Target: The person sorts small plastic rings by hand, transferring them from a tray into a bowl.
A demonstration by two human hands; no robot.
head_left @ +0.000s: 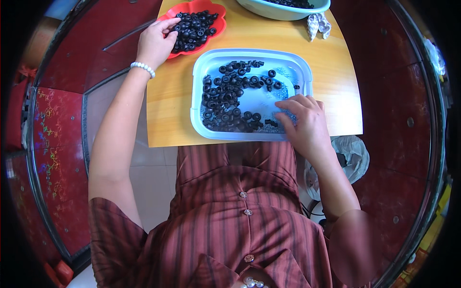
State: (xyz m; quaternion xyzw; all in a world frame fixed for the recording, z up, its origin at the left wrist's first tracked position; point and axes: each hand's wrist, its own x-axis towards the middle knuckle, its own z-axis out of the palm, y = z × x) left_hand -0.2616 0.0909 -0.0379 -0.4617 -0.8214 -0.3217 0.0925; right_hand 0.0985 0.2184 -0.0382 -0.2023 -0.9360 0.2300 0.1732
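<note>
Left hand (156,44) among black parts (196,30) in my red dish (221,21), grip unclear; right hand (306,122) open over the tub (254,102): seemingly sorting; next needs a pinch.

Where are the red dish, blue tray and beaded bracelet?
Red dish (220,11): head view, scalloped rim, upper right.
Blue tray (255,102): head view, bare floor near middle.
Beaded bracelet (143,67): head view, middle pale beads.

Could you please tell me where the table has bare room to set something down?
The wooden table is bare right of the blue tray, below the crumpled cloth-like piece, and left of the tray, below the red dish. Black parts crowd the dish and the tray's left half.
</note>
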